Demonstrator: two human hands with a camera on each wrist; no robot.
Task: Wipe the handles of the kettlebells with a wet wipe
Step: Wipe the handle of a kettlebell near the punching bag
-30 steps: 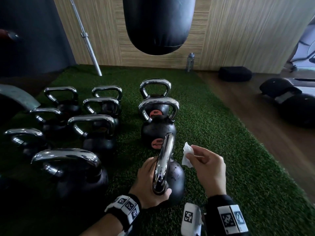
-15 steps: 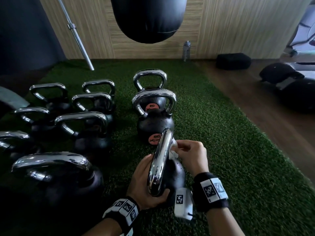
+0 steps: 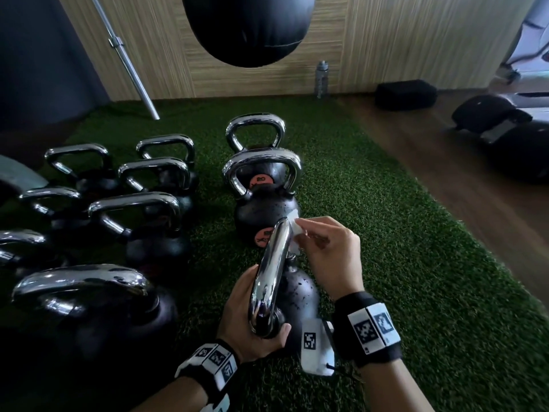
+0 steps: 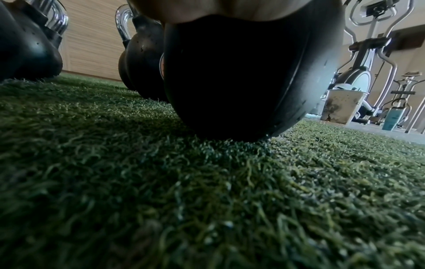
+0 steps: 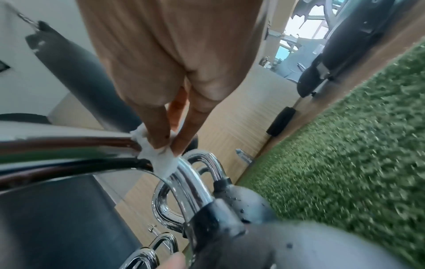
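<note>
On the turf, left hand grips the kettlebell; right hand pinches a wipe against its handle.

On the black round kettlebell with a chrome handle that stands on the green artificial turf floor, a small orange round label seen through the handle carries a number that looks like "20"; it is blurred and not certain. A second orange round label lower on the same body bears dark marks too blurred to read. The black and white square code tags on the wristbands carry patterns only, no letters.
</note>
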